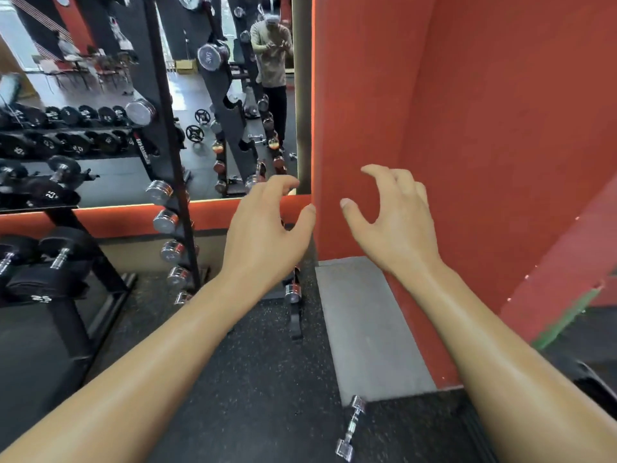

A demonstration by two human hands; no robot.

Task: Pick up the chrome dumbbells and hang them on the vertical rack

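Note:
A small chrome dumbbell (350, 429) lies on the black speckled floor near the bottom of the view, below and between my forearms. The black vertical rack (173, 155) stands at the left in front of the mirror, with several chrome dumbbells (167, 220) hanging on it. My left hand (263, 232) is raised in front of the rack's right side, fingers loosely curled, holding nothing. My right hand (397, 222) hovers before the red pillar, fingers loosely curled and empty. Both hands are well above the dumbbell on the floor.
A red pillar (434, 128) fills the right, with a grey slab (364, 325) at its foot. A low black rack of black dumbbells (50, 262) stands at the left. The mirror (100, 95) reflects the gym and the person.

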